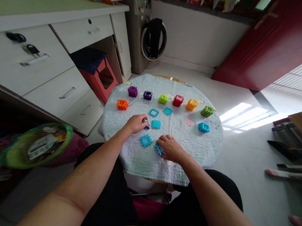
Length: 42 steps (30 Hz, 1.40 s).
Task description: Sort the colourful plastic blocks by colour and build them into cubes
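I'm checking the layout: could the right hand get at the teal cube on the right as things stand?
Probably yes. The right hand rests on a flat teal piece, and only bare cloth lies between it and the teal cube, which sits apart from the other cubes.

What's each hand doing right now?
Left hand: fingers pinch a small purple piece.
Right hand: rests on a teal tile; grip cannot be told.

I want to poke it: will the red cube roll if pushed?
Probably not: the red cube has flat, knobbly sides, so it would likely just slide. The quilted cloth should slow it. Looks hollow plastic, probably light.
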Each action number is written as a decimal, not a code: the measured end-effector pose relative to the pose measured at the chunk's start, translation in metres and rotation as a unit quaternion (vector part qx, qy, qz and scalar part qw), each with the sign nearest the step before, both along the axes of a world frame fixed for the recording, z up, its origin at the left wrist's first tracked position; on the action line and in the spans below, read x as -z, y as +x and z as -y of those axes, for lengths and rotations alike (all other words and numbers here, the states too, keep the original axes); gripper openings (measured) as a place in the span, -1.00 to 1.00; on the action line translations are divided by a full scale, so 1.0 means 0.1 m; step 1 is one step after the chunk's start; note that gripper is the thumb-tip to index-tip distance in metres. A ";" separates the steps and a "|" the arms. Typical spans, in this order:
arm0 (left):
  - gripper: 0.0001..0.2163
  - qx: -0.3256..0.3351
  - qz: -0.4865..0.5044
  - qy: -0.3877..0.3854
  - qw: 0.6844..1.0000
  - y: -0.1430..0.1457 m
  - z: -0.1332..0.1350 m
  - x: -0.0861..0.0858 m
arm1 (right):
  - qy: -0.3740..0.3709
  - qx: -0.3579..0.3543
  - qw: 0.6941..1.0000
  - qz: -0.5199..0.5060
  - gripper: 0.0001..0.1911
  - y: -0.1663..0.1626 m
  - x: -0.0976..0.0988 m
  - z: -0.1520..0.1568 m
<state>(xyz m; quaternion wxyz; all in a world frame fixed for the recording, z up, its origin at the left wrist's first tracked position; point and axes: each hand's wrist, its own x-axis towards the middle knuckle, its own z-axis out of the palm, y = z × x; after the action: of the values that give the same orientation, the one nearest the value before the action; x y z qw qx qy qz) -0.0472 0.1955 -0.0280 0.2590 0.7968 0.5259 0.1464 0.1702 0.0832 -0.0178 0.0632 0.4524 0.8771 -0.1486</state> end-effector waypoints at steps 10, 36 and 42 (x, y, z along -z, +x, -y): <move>-0.76 0.002 -0.003 -0.003 1.000 0.01 0.00 -0.01 | 0.021 -0.006 0.999 0.028 -0.56 0.00 -0.03 -0.01; -0.75 0.007 -0.001 -0.009 1.000 0.02 0.01 -0.04 | 0.040 -0.009 0.999 0.031 -0.67 -0.03 -0.01 -0.02; -0.73 0.005 0.002 -0.025 1.000 0.00 0.01 -0.07 | 0.033 0.059 0.997 -0.036 -0.50 0.29 -0.20 -0.17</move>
<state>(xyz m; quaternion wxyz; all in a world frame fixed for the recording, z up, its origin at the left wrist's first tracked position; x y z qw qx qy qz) -0.0468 0.1942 -0.0212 0.2805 0.7924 0.5251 0.1330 0.1996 0.1004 0.0024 0.0083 0.4996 0.8549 -0.1393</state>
